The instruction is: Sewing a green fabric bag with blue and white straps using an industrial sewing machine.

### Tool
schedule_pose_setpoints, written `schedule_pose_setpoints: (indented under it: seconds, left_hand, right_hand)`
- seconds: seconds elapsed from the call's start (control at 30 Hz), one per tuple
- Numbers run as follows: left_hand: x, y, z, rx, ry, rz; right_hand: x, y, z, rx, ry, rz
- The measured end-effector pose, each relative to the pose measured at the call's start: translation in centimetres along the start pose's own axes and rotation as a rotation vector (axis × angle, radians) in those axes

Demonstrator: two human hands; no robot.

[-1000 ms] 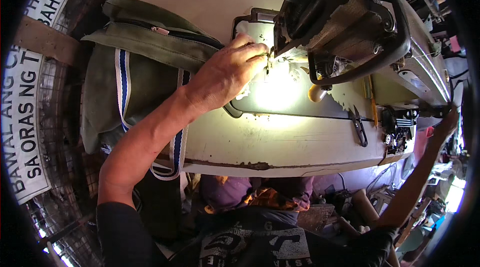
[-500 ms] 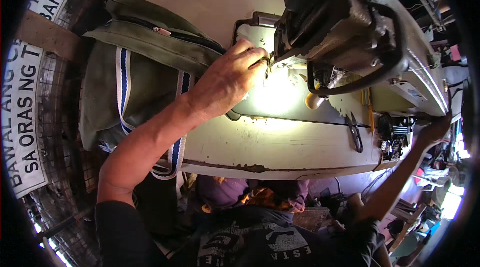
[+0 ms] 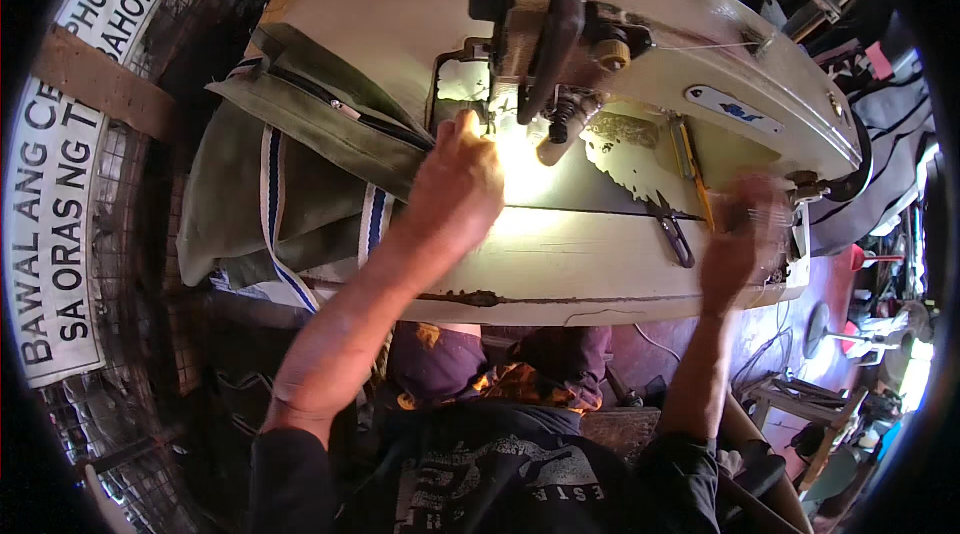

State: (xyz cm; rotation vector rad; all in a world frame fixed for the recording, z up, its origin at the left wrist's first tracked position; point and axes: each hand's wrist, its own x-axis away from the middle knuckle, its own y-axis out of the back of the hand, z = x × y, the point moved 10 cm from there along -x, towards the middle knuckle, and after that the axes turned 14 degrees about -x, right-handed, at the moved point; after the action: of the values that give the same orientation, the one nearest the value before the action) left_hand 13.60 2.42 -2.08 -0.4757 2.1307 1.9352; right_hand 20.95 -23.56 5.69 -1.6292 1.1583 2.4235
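Left hand (image 3: 460, 179), with fingers bent, beside the lit end of the cream-coloured metal sewing machine (image 3: 690, 29); whether the fingertips pinch anything cannot be told. The olive-green fabric bag with blue-and-white striped straps (image 3: 325, 169) lies left of the machine, its right end partly hidden by this hand. Right hand (image 3: 745, 219), motion-blurred, finger spread indeterminable, near the dark pointed snips (image 3: 676, 239)
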Motion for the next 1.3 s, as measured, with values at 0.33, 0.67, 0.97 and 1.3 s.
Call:
schedule_pose_setpoints:
  seconds: [0.33,0.67,0.97,1.3]
  left_hand:
    - [-2.5,0.1,2.6,0.034,-0.334,0.201]
    - [-2.8,0.3,4.8,0.163,-0.309,0.288]
    - [1.9,1.7,0.6,0.079,-0.179,0.226]
    - [-0.9,2.5,0.3,0.114,-0.454,0.023]
  right_hand:
    - [0.7,-15.1,11.4,-0.609,0.202,0.572]
    - [2.1,-18.9,10.2,-0.631,0.250,0.822]
    - [2.1,-18.9,10.4,-0.650,0.267,0.794]
    - [1.5,-18.3,10.5,-0.648,0.256,0.754]
